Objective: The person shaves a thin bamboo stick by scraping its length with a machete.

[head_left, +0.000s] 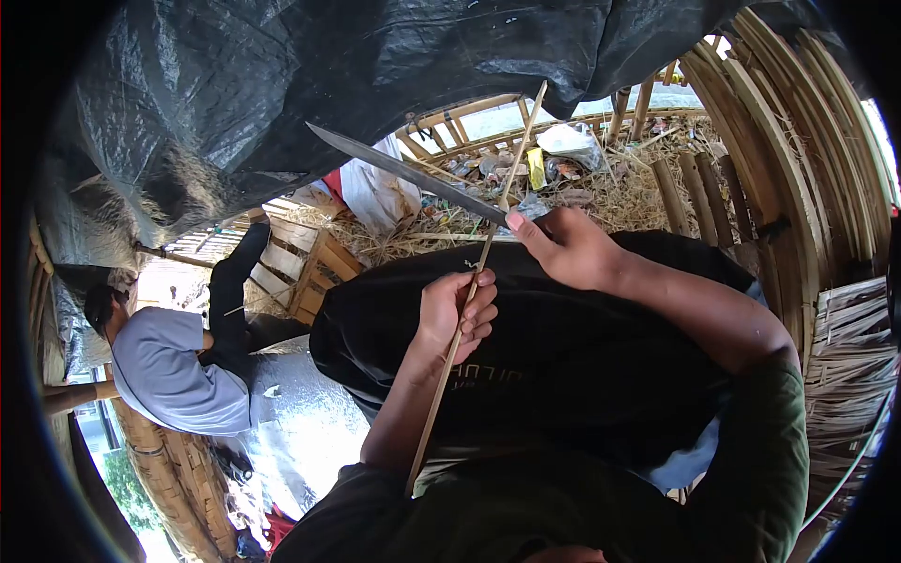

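My left hand (455, 314) is wrapped round a long, thin bamboo strip (436, 403), which slants from my lap up past the knife. My right hand (572, 249) grips a long-bladed knife (404, 171), its handle hidden in my fist and its tip pointing to the upper left. Close by my right thumb, the blade crosses the strip and appears to touch it. A small pale curl of shaving clings to the strip just above my left hand. Black cloth (582, 347) covers my lap beneath both hands.
A person in a grey shirt (178, 371) sits at the left beside a wooden crate (324, 272). Dark plastic sheeting (422, 56) hangs overhead. Straw and litter (638, 169) cover the ground ahead. Long bamboo slats (765, 159) lean at the right.
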Demonstrator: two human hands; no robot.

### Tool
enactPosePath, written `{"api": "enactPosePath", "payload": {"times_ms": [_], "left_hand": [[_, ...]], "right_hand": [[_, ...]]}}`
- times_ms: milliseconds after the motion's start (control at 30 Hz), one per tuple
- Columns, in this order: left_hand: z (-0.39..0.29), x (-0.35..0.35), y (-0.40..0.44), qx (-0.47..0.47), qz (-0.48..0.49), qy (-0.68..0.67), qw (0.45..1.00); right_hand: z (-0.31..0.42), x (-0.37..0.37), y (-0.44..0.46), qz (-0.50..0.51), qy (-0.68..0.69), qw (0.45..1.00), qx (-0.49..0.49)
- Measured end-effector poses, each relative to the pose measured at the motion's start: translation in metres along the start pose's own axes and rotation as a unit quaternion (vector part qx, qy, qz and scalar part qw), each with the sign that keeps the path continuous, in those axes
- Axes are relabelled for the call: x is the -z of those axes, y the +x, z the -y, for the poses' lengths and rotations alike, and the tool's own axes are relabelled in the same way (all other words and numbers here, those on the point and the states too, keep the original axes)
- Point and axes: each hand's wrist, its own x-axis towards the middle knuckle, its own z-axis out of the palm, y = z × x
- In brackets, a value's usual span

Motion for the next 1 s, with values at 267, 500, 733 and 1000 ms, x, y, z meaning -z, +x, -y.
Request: {"api": "enactPosePath", "payload": {"times_ms": [267,500,733,1000], "left_hand": [[0.012,0.03,0.028,-0.009,0.09,-0.189,0.978],[0.022,0.039,0.005,-0.032,0.09,-0.221,0.97],[0.028,0.043,0.004,-0.064,0.019,-0.187,0.98],[0.032,0.047,0.008,-0.099,0.047,-0.186,0.976]], "right_hand": [[-0.002,-0.023,-0.014,0.062,-0.048,0.986,0.147],[0.013,-0.026,-0.006,0.113,-0.153,0.973,0.132],[0.017,-0.034,-0.006,0.094,-0.26,0.944,0.181],[0.004,-0.041,0.001,0.075,-0.307,0.925,0.212]]}}
